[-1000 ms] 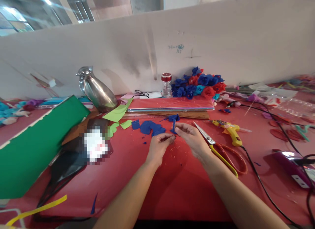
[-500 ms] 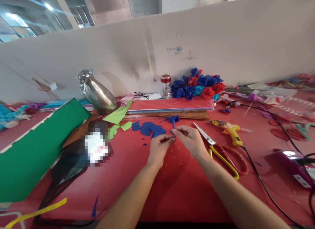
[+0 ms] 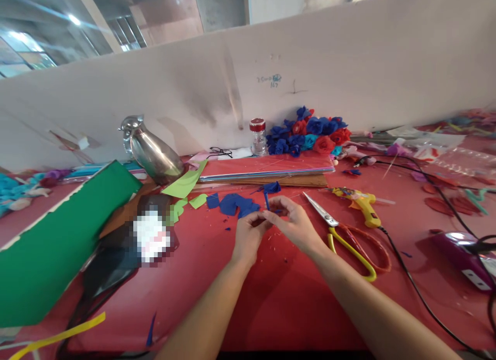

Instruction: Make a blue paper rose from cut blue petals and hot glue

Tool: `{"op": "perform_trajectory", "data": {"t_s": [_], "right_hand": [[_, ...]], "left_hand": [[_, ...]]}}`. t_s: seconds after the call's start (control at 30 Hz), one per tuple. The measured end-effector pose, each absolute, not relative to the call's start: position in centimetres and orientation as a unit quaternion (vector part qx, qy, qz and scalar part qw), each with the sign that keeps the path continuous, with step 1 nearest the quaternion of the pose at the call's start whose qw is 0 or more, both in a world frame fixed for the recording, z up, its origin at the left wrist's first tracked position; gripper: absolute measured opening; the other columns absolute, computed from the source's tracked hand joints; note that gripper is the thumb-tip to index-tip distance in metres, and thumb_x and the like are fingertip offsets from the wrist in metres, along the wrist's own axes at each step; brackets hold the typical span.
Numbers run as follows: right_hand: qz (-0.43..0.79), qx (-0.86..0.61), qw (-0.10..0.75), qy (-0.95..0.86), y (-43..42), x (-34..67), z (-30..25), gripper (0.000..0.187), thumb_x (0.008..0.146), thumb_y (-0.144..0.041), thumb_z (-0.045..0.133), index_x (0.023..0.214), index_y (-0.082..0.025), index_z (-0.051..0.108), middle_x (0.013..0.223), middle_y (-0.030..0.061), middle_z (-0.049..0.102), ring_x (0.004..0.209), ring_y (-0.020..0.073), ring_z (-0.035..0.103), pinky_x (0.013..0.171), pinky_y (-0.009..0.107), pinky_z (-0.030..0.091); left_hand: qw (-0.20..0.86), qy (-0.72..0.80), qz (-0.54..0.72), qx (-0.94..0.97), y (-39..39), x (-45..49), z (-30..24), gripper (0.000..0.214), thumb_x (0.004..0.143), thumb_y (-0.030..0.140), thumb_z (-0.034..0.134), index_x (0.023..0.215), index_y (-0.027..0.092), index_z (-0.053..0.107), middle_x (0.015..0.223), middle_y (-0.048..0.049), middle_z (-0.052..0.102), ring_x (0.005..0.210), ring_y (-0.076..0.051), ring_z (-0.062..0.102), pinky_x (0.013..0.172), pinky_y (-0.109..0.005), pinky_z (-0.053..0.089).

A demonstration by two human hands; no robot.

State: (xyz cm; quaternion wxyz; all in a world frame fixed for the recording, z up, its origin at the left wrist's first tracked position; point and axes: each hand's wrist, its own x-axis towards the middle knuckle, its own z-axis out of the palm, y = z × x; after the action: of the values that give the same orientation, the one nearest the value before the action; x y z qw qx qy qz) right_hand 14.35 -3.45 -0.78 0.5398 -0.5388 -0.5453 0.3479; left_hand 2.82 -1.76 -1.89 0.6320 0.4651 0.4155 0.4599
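A narrow upright piece of blue paper [image 3: 266,201] stands out between my two hands, just above the red tabletop. My right hand [image 3: 293,224] pinches it between thumb and fingers. The fingertips of my left hand [image 3: 249,237] meet those of the right at its lower end, closed together; what lies between them is hidden. Just beyond the left fingers lie cut blue paper petals [image 3: 231,204] and another blue piece [image 3: 271,187]. Light green paper pieces [image 3: 198,201] are to their left. Scissors [image 3: 334,231] with yellow and red handles rest right of my right hand.
A yellow glue gun [image 3: 362,205] with a black cord lies to the right, near a purple power socket [image 3: 461,256]. Paper flowers [image 3: 310,135], a red-lidded jar [image 3: 258,138] and a steel jug [image 3: 155,151] stand along the back. A green board [image 3: 58,246] is at left.
My right hand has shifted slightly left, bringing the blue piece against my left fingertips. The hands were a little apart before and now touch. The view has tilted slightly.
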Motion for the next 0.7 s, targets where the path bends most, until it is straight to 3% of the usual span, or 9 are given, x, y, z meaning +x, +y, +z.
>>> {"op": "perform_trajectory", "data": {"t_s": [0.2,0.43,0.57,0.7], "right_hand": [[0.307,-0.561,0.536,-0.551,-3.39,14.56,-0.62,0.016,0.074,-0.032,0.055,0.065,-0.02,0.059,0.069,0.0037,0.065,0.068,0.0182,0.059,0.067,0.03,0.045],[0.292,-0.531,0.535,-0.589,-3.62,14.1,-0.57,0.021,0.081,-0.025,0.044,0.072,-0.021,0.063,0.08,0.0053,0.068,0.078,0.019,0.061,0.073,0.031,0.045],[0.307,-0.537,0.551,-0.56,-3.64,13.92,-0.55,0.015,0.075,-0.031,0.056,0.083,-0.021,0.064,0.087,0.0048,0.069,0.083,0.0199,0.061,0.079,0.032,0.045],[0.307,-0.564,0.555,-0.529,-3.61,14.09,-0.56,0.013,0.073,-0.032,0.056,0.07,-0.02,0.061,0.073,0.0035,0.068,0.073,0.0198,0.061,0.072,0.031,0.045]], "left_hand": [[0.617,0.43,0.456,0.476,-1.79,2.8,-1.9,0.016,0.056,0.028,0.076,0.066,0.017,0.072,0.066,-0.0023,0.067,0.066,-0.014,0.055,0.068,-0.026,0.042],[0.602,0.422,0.458,0.5,-1.64,2.68,-2.03,0.016,0.062,0.032,0.071,0.066,0.016,0.072,0.066,-0.0018,0.066,0.069,-0.014,0.055,0.071,-0.026,0.041],[0.602,0.426,0.46,0.494,-1.69,2.6,-2.0,0.02,0.061,0.035,0.072,0.069,0.017,0.072,0.068,-0.0024,0.067,0.071,-0.017,0.057,0.072,-0.028,0.043],[0.589,0.425,0.462,0.509,-1.69,2.58,-2.12,0.017,0.061,0.033,0.072,0.069,0.018,0.072,0.072,-0.0027,0.068,0.073,-0.016,0.057,0.074,-0.028,0.043]]}}
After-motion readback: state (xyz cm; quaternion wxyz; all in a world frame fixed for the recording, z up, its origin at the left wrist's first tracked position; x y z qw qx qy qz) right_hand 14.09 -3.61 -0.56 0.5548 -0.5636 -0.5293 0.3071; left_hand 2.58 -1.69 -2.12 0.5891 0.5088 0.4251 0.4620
